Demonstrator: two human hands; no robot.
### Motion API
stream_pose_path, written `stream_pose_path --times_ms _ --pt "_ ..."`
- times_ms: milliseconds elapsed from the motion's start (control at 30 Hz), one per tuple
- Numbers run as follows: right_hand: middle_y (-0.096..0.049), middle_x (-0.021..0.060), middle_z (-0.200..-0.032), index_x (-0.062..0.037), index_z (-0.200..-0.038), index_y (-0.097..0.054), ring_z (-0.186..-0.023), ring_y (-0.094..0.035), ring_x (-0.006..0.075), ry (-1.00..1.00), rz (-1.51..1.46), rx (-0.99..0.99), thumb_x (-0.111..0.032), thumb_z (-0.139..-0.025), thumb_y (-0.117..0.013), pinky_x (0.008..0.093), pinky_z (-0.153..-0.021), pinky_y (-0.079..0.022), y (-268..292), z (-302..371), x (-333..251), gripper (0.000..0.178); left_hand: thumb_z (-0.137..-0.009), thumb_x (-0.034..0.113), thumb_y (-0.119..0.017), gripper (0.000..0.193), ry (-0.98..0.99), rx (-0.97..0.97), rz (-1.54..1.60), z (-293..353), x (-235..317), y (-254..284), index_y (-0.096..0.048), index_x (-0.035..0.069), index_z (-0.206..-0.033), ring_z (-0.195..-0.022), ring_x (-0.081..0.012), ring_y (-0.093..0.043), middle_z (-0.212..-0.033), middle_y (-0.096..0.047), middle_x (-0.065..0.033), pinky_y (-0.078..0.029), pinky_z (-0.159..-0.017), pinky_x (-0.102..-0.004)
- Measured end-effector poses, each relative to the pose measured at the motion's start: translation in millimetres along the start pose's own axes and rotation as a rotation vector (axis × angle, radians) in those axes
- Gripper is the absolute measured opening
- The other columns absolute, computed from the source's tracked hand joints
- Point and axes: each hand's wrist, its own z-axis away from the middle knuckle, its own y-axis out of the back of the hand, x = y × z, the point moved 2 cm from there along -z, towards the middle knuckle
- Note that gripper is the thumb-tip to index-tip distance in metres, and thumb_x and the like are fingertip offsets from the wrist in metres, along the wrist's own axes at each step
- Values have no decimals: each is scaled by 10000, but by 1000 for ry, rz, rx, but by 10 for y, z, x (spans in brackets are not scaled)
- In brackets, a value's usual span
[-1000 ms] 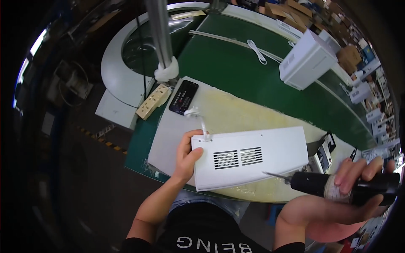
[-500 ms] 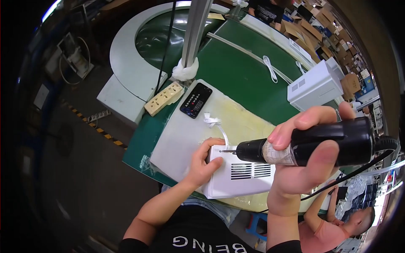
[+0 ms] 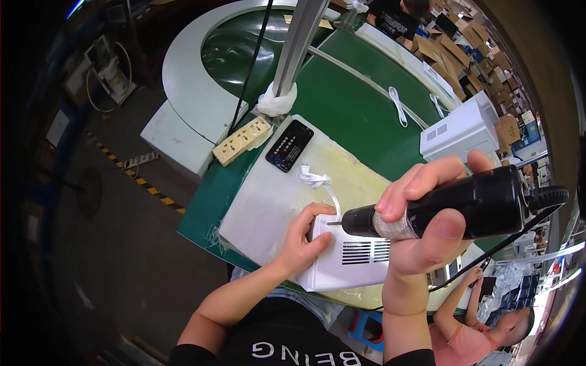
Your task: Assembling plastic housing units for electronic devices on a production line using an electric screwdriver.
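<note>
- Green belt (image 3: 342,104) runs up right, a white box (image 3: 461,131) on it.
- White mat (image 3: 268,201) at the near edge; phone (image 3: 289,145) and power strip (image 3: 242,141) at its far end.
- White casing (image 3: 351,259) on mat, vents up.
- Right hand (image 3: 427,226) clamped on black driver (image 3: 455,204), bit at casing's top-left corner.
- Left hand (image 3: 305,241) pressed on casing's left end, fingers spread.

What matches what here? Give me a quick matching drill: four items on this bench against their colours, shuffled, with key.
Items:
1. electric screwdriver
2. vented casing
3. power strip
4. conveyor belt

Colours:
A. green
B. white
C. black
D. cream

Pairs: 1-C, 2-B, 3-D, 4-A

The right hand holds the screwdriver; the left hand steadies the casing.
</note>
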Motion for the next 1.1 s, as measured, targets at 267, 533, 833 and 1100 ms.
stream_pose_path --times_ms 267,533,833,1100 --pt "-536 142 -826 -3 -1310 -278 -528 -543 170 22 -82 -46 -342 -896 -574 288 -487 -497 42 -56 26 612 -807 84 -568 378 32 8 11 50 -12 22 -466 28 -1166 -999 -143 -473 -1086 -499 -70 -364 -912 -283" --pt "-450 89 -853 -22 -1275 -349 -533 -463 171 20 -101 216 -279 -899 -568 317 -493 -421 1184 200 -983 505 -877 160 -547 401 202 -142 -305 21 210 144 -436 26 -1238 -1049 -147 -488 -1128 -524 -75 -393 -912 -288" --pt "-567 144 -671 -36 -1138 -431 -456 -556 226 -612 -324 297 -323 -705 -803 322 -366 -453 2868 2177 -158 638 -952 341 -385 427 1038 -371 -655 -563 96 578 -519 41 -1225 -975 -210 -602 -1070 -620 -119 -514 -803 -361" --pt "-571 158 -727 -37 -1178 -463 -485 -553 222 -916 -749 225 -436 -764 -712 335 -404 -453 3191 3457 785 627 -832 453 -561 554 1762 -837 -729 -999 -444 531 -534 92 -1251 -952 -291 -639 -1157 -617 -134 -538 -764 -381"
